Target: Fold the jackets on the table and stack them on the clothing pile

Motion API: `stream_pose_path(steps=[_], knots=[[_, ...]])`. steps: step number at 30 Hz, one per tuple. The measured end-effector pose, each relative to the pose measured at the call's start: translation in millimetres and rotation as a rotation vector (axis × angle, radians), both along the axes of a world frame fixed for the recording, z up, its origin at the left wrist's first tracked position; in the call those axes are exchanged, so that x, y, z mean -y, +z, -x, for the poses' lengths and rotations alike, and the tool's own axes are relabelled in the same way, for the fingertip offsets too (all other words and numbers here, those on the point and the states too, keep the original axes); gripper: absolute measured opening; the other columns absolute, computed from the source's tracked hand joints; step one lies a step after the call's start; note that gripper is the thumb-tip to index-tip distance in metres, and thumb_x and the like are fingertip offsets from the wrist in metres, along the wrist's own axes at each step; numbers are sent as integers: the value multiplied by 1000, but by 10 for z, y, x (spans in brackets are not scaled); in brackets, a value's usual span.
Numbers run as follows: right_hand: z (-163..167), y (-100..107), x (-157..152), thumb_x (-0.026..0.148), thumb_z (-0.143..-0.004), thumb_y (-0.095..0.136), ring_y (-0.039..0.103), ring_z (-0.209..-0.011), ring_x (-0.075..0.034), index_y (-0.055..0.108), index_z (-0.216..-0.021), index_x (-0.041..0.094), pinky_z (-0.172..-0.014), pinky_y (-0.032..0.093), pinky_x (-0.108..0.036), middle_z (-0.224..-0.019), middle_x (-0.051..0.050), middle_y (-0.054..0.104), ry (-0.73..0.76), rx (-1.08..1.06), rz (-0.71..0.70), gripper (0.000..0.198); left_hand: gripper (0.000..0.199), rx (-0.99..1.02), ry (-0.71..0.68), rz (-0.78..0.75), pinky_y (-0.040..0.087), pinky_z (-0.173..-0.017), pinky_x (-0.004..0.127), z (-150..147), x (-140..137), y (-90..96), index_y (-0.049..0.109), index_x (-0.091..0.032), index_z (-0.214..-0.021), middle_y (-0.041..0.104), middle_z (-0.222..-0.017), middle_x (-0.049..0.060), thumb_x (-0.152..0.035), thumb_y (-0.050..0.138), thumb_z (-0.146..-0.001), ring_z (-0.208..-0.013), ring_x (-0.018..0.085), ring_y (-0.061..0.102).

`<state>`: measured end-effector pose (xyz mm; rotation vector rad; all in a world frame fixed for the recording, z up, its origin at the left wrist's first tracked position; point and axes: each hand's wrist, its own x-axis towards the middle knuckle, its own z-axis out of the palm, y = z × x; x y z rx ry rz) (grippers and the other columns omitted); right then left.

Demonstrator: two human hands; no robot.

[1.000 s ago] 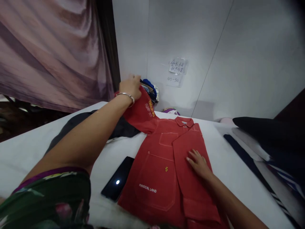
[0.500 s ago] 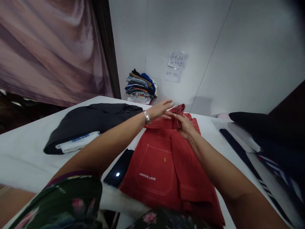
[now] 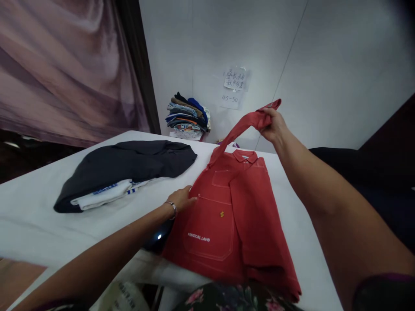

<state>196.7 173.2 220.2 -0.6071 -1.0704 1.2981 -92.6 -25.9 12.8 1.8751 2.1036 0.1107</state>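
Observation:
A red jacket (image 3: 210, 216) lies front up on the white table, its collar at the far end and "MAGICAL LAND" lettered on a large pocket. One sleeve (image 3: 238, 126) is lifted off the table in an arc, with my right hand (image 3: 272, 125) closed around its cuff end. The other sleeve (image 3: 256, 216) is folded down over the front. My left hand (image 3: 182, 199) rests at the jacket's left edge, thumb and finger apart and touching the cloth. Partly hidden beneath my left forearm is a dark phone (image 3: 155, 242).
A dark folded garment (image 3: 129, 160) lies left, with a white one (image 3: 103, 196) partly under it. Several stacked clothes (image 3: 188, 116) stand against the wall. Dark clothes (image 3: 350, 172) are at the right. Handwritten papers (image 3: 235, 86) hang on the wall.
My right hand has risen up and to the right, drawing the sleeve out from over the collar. My left hand has come off the sleeve and down to the jacket's left edge.

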Motion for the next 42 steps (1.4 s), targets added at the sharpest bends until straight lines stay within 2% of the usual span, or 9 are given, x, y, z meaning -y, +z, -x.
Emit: stream_pose_path(steps=[6,11,15,19,27,31,34,38,42], knots=[[-448,148,-11,11,-72,54,60,-81,-15,53,-73,19,-71,54,-28,-78,-2,62,-81,55,15,8,34,122,-98,52,43,-69,28,-245,53,160,57,-17,-107,69,-96,10,-31,54,-75,-87,23,64],[-756,255,135,6,-76,46,59,-77,-13,54,-74,19,-69,53,-27,-74,-1,62,-183,20,77,15,29,374,-209,88,39,-54,24,-776,-26,265,57,-18,-103,65,-69,1,-24,52,-75,-59,16,60],[-985,342,232,3,-82,42,59,-72,-11,54,-76,16,-71,49,-27,-73,-2,61,-299,93,75,19,40,432,-265,128,38,-48,24,-1301,-151,145,54,-15,-112,60,-57,-1,-24,53,-73,-44,15,55],[-1193,335,305,1,-81,45,60,-68,-10,54,-77,13,-71,48,-28,-70,-2,61,-429,150,72,14,44,441,-300,141,42,-52,24,-1668,-183,-87,55,-14,-114,61,-57,-1,-21,54,-71,-47,16,58],[-1603,141,473,2,-78,53,61,-63,-11,59,-75,10,-65,47,-28,-66,-4,63,-526,181,137,11,39,460,-274,153,47,-60,26,-1742,-130,-306,56,-17,-115,64,-62,0,-29,54,-78,-53,16,61],[-1744,46,544,3,-78,53,59,-57,-10,61,-76,11,-62,45,-28,-63,-3,64,-514,253,140,11,39,446,-228,-83,48,-74,30,-1613,-352,-183,61,-18,-108,69,-89,7,-45,44,-85,-81,20,65],[-1739,28,580,4,-75,57,59,-55,-11,63,-76,12,-62,46,-28,-63,-3,64,-499,363,56,10,49,352,-269,-308,39,-98,35,-1532,-604,-150,52,-14,-124,57,-126,14,-45,42,-87,-117,24,52],[-1458,72,779,12,-70,63,59,-58,-15,67,-80,16,-59,47,-30,-65,-2,65,-365,689,-131,11,63,162,-346,-220,16,-112,47,-1577,-803,-348,40,-13,-137,32,-148,16,-50,42,-85,-139,31,22],[-854,-134,1311,12,-62,67,56,-62,-16,68,-78,22,-61,44,-29,-62,2,63,-144,922,-313,19,65,191,-387,-143,3,-112,53,-1648,-831,-522,46,-18,-134,33,-149,13,-52,49,-79,-141,35,12]])
